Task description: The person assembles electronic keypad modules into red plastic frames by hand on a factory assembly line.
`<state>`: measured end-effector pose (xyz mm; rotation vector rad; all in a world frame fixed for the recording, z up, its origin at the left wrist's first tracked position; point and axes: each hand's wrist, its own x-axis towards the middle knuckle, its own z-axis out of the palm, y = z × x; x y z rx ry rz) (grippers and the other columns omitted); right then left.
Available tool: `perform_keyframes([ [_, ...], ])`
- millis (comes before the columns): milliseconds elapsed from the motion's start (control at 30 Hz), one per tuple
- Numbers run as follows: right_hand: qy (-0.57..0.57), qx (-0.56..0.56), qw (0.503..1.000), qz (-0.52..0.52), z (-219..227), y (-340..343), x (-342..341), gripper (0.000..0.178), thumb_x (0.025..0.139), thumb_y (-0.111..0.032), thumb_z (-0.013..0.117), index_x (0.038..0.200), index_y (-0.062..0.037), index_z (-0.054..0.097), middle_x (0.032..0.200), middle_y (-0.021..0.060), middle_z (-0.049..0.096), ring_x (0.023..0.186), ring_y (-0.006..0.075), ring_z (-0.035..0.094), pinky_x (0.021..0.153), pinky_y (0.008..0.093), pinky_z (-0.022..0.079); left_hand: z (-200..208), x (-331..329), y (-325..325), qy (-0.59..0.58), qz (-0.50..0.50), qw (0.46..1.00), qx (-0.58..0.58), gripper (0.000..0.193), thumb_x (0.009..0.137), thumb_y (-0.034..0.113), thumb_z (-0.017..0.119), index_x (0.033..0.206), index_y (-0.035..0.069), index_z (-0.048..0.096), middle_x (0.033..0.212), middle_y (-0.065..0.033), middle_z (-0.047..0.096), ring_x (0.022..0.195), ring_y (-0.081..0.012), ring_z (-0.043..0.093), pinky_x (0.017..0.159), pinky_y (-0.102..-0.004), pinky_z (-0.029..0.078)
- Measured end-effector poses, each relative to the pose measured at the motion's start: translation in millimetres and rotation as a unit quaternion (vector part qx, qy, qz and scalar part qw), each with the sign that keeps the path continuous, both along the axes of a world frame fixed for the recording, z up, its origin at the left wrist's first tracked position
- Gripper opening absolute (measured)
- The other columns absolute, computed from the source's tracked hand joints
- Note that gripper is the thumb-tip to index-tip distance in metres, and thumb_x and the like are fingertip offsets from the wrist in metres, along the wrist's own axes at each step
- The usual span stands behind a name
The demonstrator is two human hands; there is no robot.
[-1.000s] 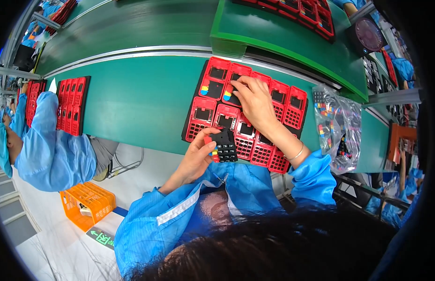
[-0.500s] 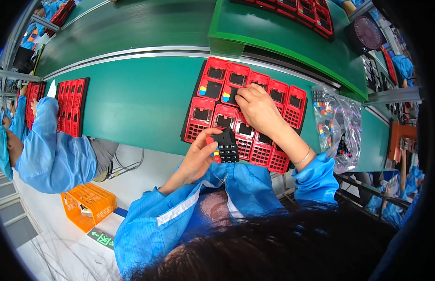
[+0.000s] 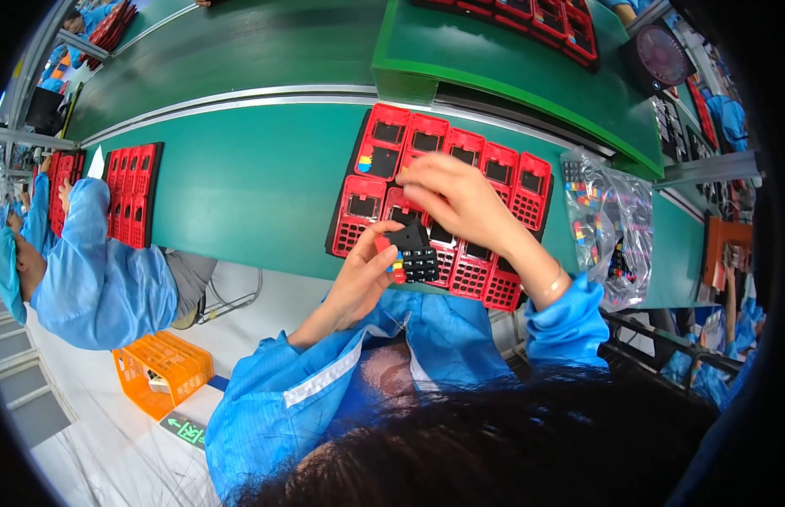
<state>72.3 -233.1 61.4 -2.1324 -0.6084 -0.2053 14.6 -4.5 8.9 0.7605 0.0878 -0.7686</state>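
Observation:
My left hand (image 3: 358,272) is closed on a small stack of black keypads (image 3: 415,260) with red, yellow and blue keys along one side. It holds them above the near edge of a black tray (image 3: 331,237) of red phone housings (image 3: 362,203). My right hand (image 3: 460,198) hovers over the middle of the tray, fingers stretched out and thumb apart, with nothing visible between them. It hides parts of the housings below. The top-left housing shows blue and yellow keys (image 3: 366,162) at its lower left; several others have black keys showing.
A clear plastic bag (image 3: 612,228) of more keypads lies right of the tray. Behind stands a green raised shelf (image 3: 494,72) carrying red housings. At left, a co-worker in blue (image 3: 105,270) sits by another tray (image 3: 132,194). An orange crate (image 3: 161,372) is on the floor.
My right hand has lifted off the upper-row housing and moved left and toward me, its fingers straightening. My left hand has tilted the keypads slightly.

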Motion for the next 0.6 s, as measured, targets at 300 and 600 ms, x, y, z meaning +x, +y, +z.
perform_keyframes([
  [300,0.089,-0.061,0.994,0.027,34,5,-83,0.031,0.079,-0.009,0.086,0.108,-0.0028,0.076,0.106,0.0110,0.070,0.089,0.0287,0.072,0.076,0.0374,0.059,5,-3,-3,0.005,0.008,1.000,0.004,0.034,0.109,0.016,0.058,0.142,0.014,0.049,0.130,-0.0061,0.061,0.118,-0.0168,0.064,0.096,-0.0371,0.058],
  [600,-0.091,-0.142,0.961,-0.218,-4,-42,-51,0.022,0.084,-0.003,0.074,0.106,-0.0016,0.076,0.101,0.0117,0.072,0.089,0.0294,0.072,0.077,0.0406,0.059,-4,-10,-1,-0.026,-0.015,0.999,0.032,0.032,0.108,0.017,0.060,0.138,0.015,0.051,0.135,-0.0061,0.062,0.124,-0.0178,0.064,0.108,-0.0411,0.054],
])
